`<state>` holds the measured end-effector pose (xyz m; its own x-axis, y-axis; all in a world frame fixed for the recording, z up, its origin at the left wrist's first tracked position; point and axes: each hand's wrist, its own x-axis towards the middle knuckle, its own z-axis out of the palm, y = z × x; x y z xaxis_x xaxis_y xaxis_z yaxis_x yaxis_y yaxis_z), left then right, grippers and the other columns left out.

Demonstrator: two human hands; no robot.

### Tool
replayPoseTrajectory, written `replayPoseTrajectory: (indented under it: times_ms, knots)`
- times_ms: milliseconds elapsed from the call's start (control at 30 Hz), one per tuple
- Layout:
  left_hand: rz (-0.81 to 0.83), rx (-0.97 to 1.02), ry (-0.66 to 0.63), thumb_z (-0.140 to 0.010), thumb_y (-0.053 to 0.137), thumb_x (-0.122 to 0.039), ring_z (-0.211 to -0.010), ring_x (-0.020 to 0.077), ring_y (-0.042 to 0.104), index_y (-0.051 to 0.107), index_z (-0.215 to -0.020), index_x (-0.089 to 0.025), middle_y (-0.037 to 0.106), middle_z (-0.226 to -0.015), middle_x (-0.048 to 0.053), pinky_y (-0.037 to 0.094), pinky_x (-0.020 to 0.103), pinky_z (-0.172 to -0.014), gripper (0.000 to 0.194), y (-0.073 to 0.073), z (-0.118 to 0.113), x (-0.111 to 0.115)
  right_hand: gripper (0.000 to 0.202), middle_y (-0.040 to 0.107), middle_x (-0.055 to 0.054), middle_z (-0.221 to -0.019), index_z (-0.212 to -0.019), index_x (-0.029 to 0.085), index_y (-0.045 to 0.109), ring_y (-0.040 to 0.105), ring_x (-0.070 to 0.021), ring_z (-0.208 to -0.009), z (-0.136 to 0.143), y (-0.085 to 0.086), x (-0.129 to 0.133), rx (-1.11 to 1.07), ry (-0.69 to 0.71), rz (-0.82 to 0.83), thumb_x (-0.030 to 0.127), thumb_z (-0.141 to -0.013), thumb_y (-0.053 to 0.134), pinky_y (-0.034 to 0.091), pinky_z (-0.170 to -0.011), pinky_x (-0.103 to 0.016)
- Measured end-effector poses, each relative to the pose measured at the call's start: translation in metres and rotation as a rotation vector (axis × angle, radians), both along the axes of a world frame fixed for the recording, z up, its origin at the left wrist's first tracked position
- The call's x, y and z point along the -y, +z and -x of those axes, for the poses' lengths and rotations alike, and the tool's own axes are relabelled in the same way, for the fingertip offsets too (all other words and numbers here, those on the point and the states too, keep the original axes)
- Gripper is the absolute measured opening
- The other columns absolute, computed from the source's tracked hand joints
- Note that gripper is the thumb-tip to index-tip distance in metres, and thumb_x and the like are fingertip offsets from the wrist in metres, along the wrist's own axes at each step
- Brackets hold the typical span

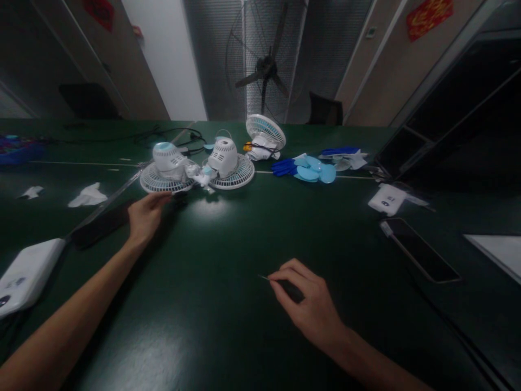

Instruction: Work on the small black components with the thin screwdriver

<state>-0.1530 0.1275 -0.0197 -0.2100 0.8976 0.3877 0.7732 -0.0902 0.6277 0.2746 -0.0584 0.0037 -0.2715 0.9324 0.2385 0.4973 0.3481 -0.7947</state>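
the right hand [310,304] pinches a thin shiny-tipped tool [264,277], left hand [145,216] (can't tell its grip) beside a round slatted fan [166,165].

Extends the left hand [146,214] to the near rim of a small white fan [166,161] lying grille down; too dim to tell whether touching. Pinches a thin pointed tool [264,277] between thumb and fingers of the right hand [307,296], over a dark green table [211,239]. Has a second fan [223,157] beside the first, also grille down, crumpled white plastic [198,175] between, and a third fan [265,130] behind, grille raised aslant. Has blue gloves [284,167] and light-blue discs [315,169] right of these, and a phone [421,250] near a white box [387,199] farther right.
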Motion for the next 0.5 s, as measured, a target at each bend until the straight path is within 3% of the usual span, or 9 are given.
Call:
replayPoseTrajectory:
  times_ms: [233, 367, 500]
  knots:
    - [-0.063, 0.095, -0.063, -0.097, 0.066, -0.031, -0.103, 0.0215, 0.077, 0.074, -0.125, -0.012, 0.079, -0.116, 0.007, 0.060, 0.035, -0.098, 0.035, 0.0051, -0.0026, 0.0061, 0.018, 0.068, -0.006, -0.100, -0.104, 0.022, 0.076, 0.068, -0.0178, -0.084, 0.0004, -0.0005, 0.0005, 0.002, 0.006, 0.007, 0.019, -0.100, 0.058, 0.056, -0.071, -0.029]
    - [-0.045, 0.105, -0.047, -0.095, 0.068, -0.037, -0.094, 0.0214, 0.078, 0.072, -0.126, -0.008, 0.080, -0.109, 0.009, 0.062, 0.033, -0.091, 0.043, 0.0063, 0.0000, 0.0067, 0.018, 0.068, -0.006, -0.100, -0.104, 0.022, 0.076, 0.068, -0.0176, -0.083, 0.0008, 0.0008, -0.0001, 0.003, 0.005, 0.014, 0.020, -0.100, 0.058, 0.057, -0.071, -0.029]
    - [-0.004, 0.061, -0.034, -0.094, 0.069, -0.040, -0.084, 0.0202, 0.077, 0.075, -0.124, -0.011, 0.081, -0.101, 0.006, 0.060, 0.031, -0.084, 0.042, 0.0062, 0.0043, 0.0059, 0.018, 0.068, -0.005, -0.100, -0.104, 0.022, 0.076, 0.068, -0.0177, -0.083, -0.0001, 0.0003, 0.0002, -0.006, 0.013, 0.024, 0.020, -0.101, 0.058, 0.057, -0.071, -0.029]
